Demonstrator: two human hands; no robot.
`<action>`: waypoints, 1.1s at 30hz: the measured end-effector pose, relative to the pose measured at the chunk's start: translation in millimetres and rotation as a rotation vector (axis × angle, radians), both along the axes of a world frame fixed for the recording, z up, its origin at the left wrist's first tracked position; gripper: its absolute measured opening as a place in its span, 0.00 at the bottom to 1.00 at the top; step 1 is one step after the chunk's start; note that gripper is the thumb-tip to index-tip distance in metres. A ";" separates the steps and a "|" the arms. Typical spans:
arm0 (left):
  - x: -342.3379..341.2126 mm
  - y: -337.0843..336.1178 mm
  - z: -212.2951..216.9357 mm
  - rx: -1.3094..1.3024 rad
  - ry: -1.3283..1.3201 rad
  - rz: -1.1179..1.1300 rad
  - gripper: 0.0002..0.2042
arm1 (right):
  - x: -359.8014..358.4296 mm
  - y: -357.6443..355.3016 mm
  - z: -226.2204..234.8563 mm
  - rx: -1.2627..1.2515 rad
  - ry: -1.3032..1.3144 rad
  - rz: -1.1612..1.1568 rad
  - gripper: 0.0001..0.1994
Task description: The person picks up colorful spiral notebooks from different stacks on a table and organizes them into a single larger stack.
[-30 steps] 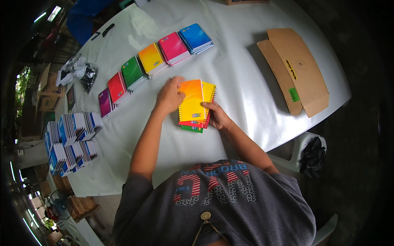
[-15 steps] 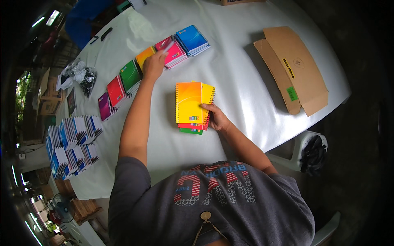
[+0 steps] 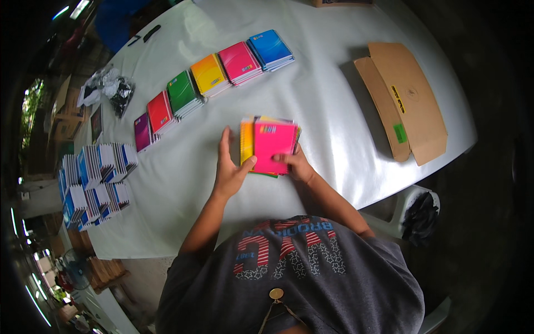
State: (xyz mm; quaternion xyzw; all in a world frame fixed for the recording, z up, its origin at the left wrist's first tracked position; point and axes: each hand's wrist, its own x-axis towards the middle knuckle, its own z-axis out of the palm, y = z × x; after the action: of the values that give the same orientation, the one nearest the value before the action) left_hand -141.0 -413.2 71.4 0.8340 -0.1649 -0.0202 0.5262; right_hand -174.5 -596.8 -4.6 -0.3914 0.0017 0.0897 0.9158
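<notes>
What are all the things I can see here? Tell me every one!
Notebook piles in a row: six; purple, red, green, yellow, pink, blue; across the table's far side.
Mixed notebook stack: one, pink on top; table centre.
Blue-and-white booklets: many; table's left end.
Cardboard box: one, brown, flat; right side.
Plastic bags: clear and black; far left.
Table: one, white.
Left hand: on the stack's left edge.
Right hand: on the stack's near right corner.

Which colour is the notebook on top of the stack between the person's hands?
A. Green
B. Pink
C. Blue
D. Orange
B: the pink notebook lies on top of the stack, with the left hand at its left edge and the right hand at its lower right corner.
</notes>
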 end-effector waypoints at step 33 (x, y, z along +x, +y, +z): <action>-65.6 1.9 -75.2 -0.383 0.112 -0.263 0.37 | -55.8 12.6 -3.1 -0.762 -0.393 -0.199 0.33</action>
State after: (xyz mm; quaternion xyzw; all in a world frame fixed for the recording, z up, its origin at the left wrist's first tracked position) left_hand -206.6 -411.4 -3.8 0.6880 -0.2434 -0.1029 0.6759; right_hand -230.4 -584.2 -7.8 -0.7087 -0.1018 -0.0820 0.6933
